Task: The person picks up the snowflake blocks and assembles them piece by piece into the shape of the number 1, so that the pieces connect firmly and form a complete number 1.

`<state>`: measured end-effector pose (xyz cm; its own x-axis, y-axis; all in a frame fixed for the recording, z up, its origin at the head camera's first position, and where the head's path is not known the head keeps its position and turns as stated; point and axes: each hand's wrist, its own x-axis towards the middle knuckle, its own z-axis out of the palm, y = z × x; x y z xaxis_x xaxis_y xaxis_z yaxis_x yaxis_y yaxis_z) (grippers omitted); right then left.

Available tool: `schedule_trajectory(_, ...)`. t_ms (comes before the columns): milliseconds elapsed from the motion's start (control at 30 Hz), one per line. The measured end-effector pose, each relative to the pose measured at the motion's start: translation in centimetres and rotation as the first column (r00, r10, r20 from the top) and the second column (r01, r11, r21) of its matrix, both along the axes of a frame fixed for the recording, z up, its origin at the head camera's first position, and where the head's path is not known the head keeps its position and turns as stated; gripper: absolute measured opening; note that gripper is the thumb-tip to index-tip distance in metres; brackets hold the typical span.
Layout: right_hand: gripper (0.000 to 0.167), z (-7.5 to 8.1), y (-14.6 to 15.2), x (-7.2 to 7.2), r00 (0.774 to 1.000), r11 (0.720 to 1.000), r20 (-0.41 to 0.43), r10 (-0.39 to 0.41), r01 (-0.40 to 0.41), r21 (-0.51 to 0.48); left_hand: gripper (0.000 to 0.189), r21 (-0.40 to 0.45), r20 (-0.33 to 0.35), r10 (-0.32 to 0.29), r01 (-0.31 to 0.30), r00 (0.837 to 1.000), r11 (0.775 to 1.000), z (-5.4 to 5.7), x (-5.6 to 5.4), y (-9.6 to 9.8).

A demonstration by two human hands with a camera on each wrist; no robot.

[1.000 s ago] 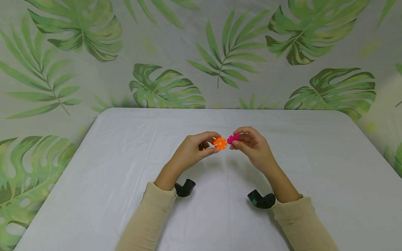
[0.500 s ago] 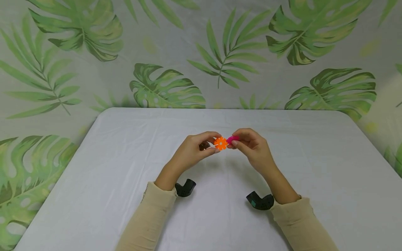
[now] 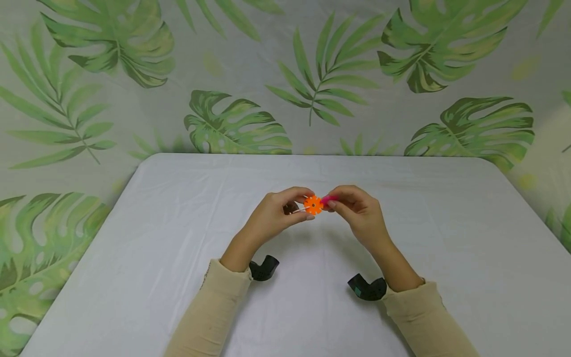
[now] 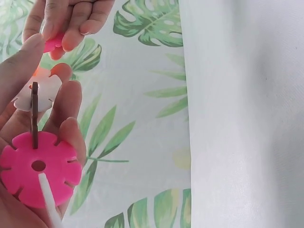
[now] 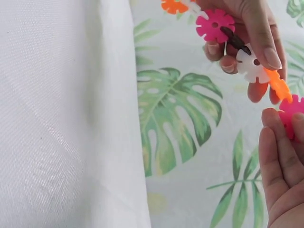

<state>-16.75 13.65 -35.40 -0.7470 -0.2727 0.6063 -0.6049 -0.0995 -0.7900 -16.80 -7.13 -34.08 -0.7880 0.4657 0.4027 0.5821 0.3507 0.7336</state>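
My left hand [image 3: 281, 210] pinches a chain of notched plastic discs between thumb and fingers. At its end, an orange disc [image 3: 309, 204] faces up in the head view. Behind it come a white disc [image 5: 247, 69], a brown disc [image 5: 232, 39] seen nearly edge-on, and a pink disc [image 4: 57, 166] with a centre hole. Another orange disc [image 5: 172, 5] shows at the chain's far end in the right wrist view. My right hand [image 3: 361, 210] pinches a separate pink disc [image 5: 290, 112] by thumb and fingertips, its rim right at the orange disc's edge. Fingers cover part of it.
Both hands are above a table [image 3: 178, 208] covered with a white cloth. A leaf-patterned cloth [image 3: 250, 59] hangs behind its far edge. Black wrist cameras, left camera [image 3: 265, 268] and right camera [image 3: 368, 287], stick out from the sleeves.
My right hand has moved slightly left, bringing the pink disc from beside the orange disc to its edge. The pink disc has turned more edge-on. My left hand has hardly moved.
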Motion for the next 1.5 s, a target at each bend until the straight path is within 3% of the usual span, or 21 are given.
schedule_trajectory(400, 0.015, 0.1, 0.1, 0.0, 0.999, 0.998, 0.01, 0.051, -0.051, -0.021, 0.036, 0.01, -0.026, -0.005, 0.005, 1.0, 1.0, 0.2, 0.1, 0.1)
schedule_trajectory(967, 0.01, 0.4, 0.7, 0.2, 0.989, 0.994, 0.106, 0.107, -0.107, -0.005, 0.034, 0.004, -0.032, -0.03, 0.031, 0.999, 1.0, 0.2, 0.2, 0.0)
schedule_trajectory(1267, 0.009, 0.3, 0.9, 0.2, 0.975, 0.988, 0.162, 0.15, -0.152, 0.001, 0.032, 0.015, -0.038, -0.077, 0.078, 0.996, 0.997, 0.1, 0.2, 0.1)
schedule_trajectory(1500, 0.01, 0.3, 0.9, 0.1, 0.976, 0.987, 0.154, 0.156, -0.16, 0.014, 0.032, 0.031, -0.041, -0.091, 0.092, 0.995, 0.995, 0.0, 0.1, 0.1)
